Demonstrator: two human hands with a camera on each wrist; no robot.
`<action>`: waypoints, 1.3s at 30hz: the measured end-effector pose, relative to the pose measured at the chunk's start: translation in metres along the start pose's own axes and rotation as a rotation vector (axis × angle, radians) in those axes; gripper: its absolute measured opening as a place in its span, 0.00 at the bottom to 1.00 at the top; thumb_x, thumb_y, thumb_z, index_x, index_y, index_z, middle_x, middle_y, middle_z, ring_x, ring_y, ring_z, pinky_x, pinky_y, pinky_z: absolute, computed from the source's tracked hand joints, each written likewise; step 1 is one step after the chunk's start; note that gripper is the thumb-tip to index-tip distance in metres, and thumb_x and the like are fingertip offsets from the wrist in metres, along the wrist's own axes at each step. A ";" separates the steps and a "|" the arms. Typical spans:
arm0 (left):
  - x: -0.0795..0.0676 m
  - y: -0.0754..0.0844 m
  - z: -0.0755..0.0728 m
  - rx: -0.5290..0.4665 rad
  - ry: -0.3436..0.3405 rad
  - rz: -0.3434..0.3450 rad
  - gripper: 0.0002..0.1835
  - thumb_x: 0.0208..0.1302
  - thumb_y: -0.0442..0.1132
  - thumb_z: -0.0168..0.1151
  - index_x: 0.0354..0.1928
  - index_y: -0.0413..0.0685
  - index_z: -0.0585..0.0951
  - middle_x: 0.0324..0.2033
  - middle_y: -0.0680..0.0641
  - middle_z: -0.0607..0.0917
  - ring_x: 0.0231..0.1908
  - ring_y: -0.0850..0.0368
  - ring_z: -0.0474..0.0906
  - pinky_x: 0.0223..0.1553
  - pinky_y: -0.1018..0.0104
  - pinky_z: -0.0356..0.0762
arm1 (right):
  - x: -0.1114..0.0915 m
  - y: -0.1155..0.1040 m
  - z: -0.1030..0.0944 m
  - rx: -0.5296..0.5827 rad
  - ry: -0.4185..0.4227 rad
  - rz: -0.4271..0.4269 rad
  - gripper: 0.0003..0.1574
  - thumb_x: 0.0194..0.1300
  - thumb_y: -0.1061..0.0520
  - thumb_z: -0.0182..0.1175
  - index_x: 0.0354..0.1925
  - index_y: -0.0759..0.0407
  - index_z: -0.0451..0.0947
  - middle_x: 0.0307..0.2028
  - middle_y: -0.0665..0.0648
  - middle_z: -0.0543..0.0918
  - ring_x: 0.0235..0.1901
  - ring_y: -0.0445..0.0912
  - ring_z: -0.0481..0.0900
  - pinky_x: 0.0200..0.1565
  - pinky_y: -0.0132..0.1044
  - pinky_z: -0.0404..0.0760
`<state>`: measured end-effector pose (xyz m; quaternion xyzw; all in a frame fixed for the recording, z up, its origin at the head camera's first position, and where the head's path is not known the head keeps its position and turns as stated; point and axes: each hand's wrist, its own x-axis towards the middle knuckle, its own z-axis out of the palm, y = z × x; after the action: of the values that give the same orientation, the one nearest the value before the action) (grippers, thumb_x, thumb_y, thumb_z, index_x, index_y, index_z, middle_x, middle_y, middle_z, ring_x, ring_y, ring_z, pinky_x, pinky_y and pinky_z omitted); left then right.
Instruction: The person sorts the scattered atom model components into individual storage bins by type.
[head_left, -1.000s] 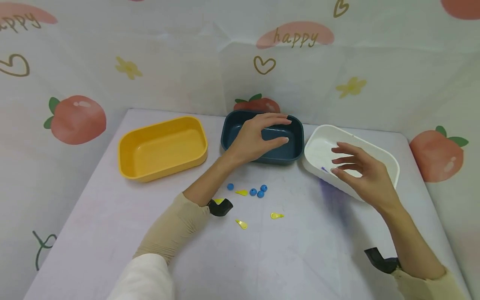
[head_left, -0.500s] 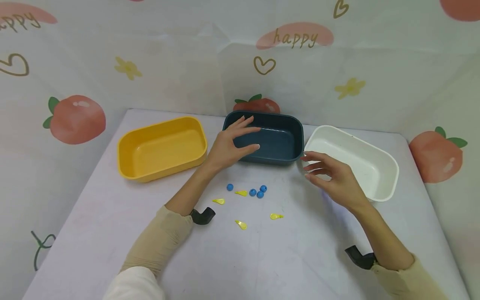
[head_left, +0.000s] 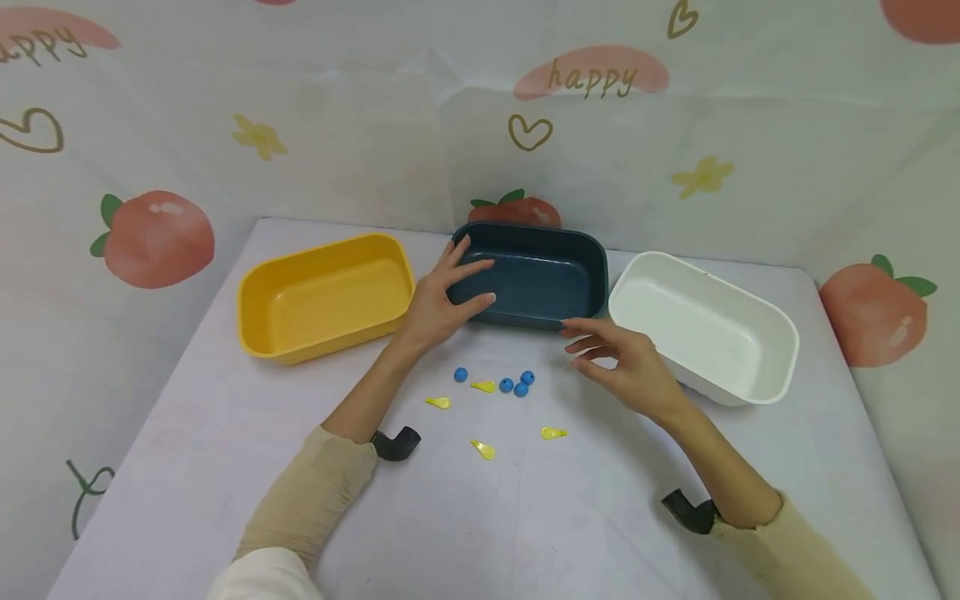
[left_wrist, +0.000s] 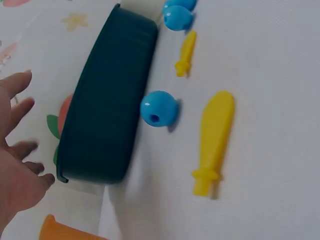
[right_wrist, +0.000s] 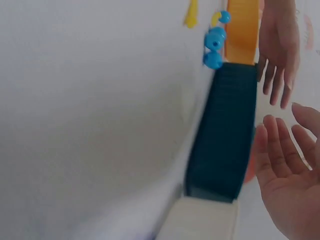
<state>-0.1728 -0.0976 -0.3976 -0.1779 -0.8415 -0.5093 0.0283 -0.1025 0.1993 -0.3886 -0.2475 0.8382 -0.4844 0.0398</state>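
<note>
My left hand (head_left: 437,302) hovers at the left end of a dark blue tray (head_left: 536,287), fingers spread and relaxed, nothing held. Over the table by that tray's front right corner is my right hand (head_left: 628,364), its fingers loosely bent with a gap between thumb and fingertips. Below and between the hands lie several round blue beads; one bead (left_wrist: 159,108) shows its hole in the left wrist view. Around them are several small yellow paddle-shaped pieces with narrow stems, such as the yellow piece (left_wrist: 216,135) near the left wrist camera.
A yellow tray (head_left: 326,340) stands at the back left and a white tray (head_left: 708,321) at the back right, angled. White cloth covers the table (head_left: 510,533). A printed backdrop (head_left: 360,125) rises directly behind the trays.
My right hand has moved left from over the white tray, where a small purple thing showed beside it. My left hand has drawn back left from over the dark blue tray.
</note>
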 end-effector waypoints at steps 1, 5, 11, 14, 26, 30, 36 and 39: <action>-0.001 -0.002 0.000 0.008 0.000 -0.014 0.30 0.62 0.42 0.71 0.67 0.54 0.76 0.77 0.47 0.56 0.77 0.49 0.40 0.73 0.41 0.42 | 0.001 0.001 0.003 0.005 -0.010 0.007 0.33 0.61 0.70 0.67 0.64 0.61 0.74 0.54 0.59 0.83 0.46 0.49 0.85 0.49 0.39 0.84; -0.003 -0.008 0.000 0.033 -0.002 -0.070 0.39 0.61 0.43 0.72 0.73 0.55 0.68 0.78 0.46 0.48 0.77 0.48 0.36 0.73 0.42 0.43 | 0.003 0.005 0.012 0.019 -0.049 0.036 0.31 0.61 0.70 0.66 0.62 0.62 0.75 0.54 0.58 0.83 0.47 0.50 0.85 0.49 0.42 0.84; -0.005 -0.016 -0.001 0.010 -0.017 -0.155 0.47 0.60 0.44 0.73 0.78 0.56 0.57 0.79 0.45 0.45 0.77 0.51 0.38 0.74 0.47 0.44 | 0.006 0.008 0.021 0.020 -0.097 0.080 0.28 0.62 0.68 0.66 0.61 0.63 0.77 0.54 0.59 0.83 0.48 0.51 0.85 0.50 0.42 0.83; -0.006 -0.019 -0.001 0.008 -0.056 -0.183 0.51 0.60 0.46 0.72 0.79 0.54 0.51 0.78 0.43 0.42 0.77 0.50 0.40 0.74 0.50 0.45 | 0.007 0.010 0.025 0.022 -0.107 0.087 0.27 0.62 0.68 0.67 0.59 0.63 0.78 0.54 0.59 0.83 0.47 0.51 0.85 0.50 0.44 0.84; -0.006 -0.033 -0.001 -0.021 -0.108 -0.227 0.56 0.61 0.47 0.71 0.80 0.49 0.42 0.78 0.48 0.46 0.76 0.55 0.43 0.75 0.59 0.45 | 0.015 0.021 0.036 -0.012 -0.179 0.114 0.24 0.61 0.67 0.68 0.57 0.62 0.81 0.51 0.57 0.85 0.43 0.45 0.85 0.50 0.37 0.83; -0.006 -0.037 0.000 -0.026 -0.110 -0.223 0.56 0.61 0.48 0.71 0.80 0.51 0.42 0.78 0.50 0.46 0.76 0.55 0.44 0.75 0.58 0.45 | 0.020 0.025 0.040 -0.042 -0.213 0.124 0.24 0.62 0.66 0.68 0.57 0.60 0.81 0.51 0.54 0.85 0.43 0.42 0.84 0.50 0.35 0.82; -0.004 -0.042 0.005 -0.028 -0.114 -0.196 0.57 0.61 0.49 0.71 0.80 0.56 0.41 0.79 0.51 0.45 0.77 0.55 0.43 0.75 0.55 0.44 | 0.025 0.031 0.043 -0.065 -0.260 0.111 0.24 0.61 0.66 0.67 0.57 0.59 0.82 0.48 0.51 0.86 0.42 0.41 0.82 0.49 0.34 0.82; -0.004 -0.042 0.006 -0.037 -0.116 -0.213 0.58 0.60 0.50 0.72 0.80 0.59 0.40 0.79 0.52 0.45 0.77 0.55 0.43 0.75 0.54 0.45 | 0.027 0.033 0.045 -0.089 -0.280 0.092 0.24 0.60 0.65 0.69 0.56 0.57 0.83 0.45 0.49 0.86 0.40 0.41 0.81 0.46 0.33 0.82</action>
<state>-0.1825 -0.1111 -0.4372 -0.1169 -0.8464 -0.5137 -0.0780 -0.1246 0.1645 -0.4348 -0.2754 0.8554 -0.4054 0.1675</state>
